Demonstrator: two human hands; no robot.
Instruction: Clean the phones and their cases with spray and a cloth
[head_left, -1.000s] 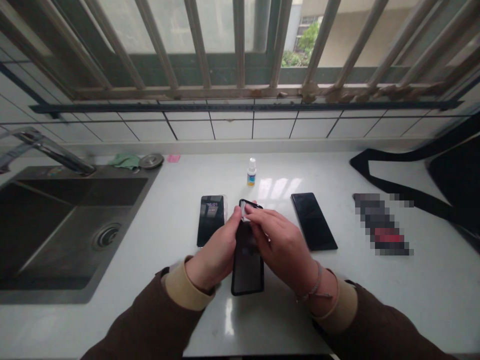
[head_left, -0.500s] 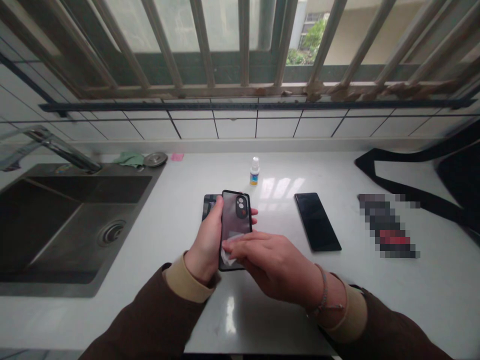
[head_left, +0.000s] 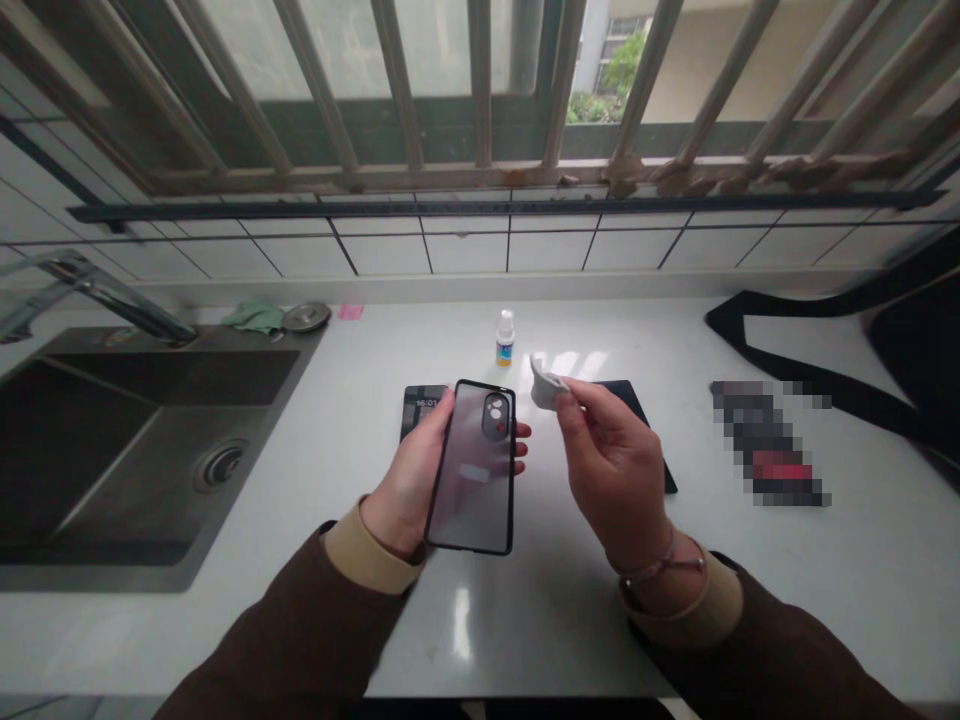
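My left hand (head_left: 409,490) is closed round a translucent phone case (head_left: 472,510) with a black rim and a camera cutout at its upper right. The fingertips show past the case's right edge. To the right, my right hand (head_left: 615,455) pinches a small white wipe (head_left: 547,386) between thumb and fingers, raised off the case. Behind the left hand a device with a lit screen (head_left: 420,404) lies on the counter, partly covered. A black phone (head_left: 666,478) lies partly hidden behind the right hand. Beyond the case stands a small white bottle (head_left: 505,340) with an orange base.
A steel sink (head_left: 169,500) with a faucet (head_left: 112,300) takes up the left. Near it lie a green cloth (head_left: 255,317), a metal drain lid (head_left: 306,317) and a pink slip (head_left: 350,312). On the right are a pixelated dark object (head_left: 772,440) and a black strap (head_left: 810,372).
My right hand has lifted the wipe off the case and moved up and right, now over part of the black phone. The case in my left hand has tilted slightly.
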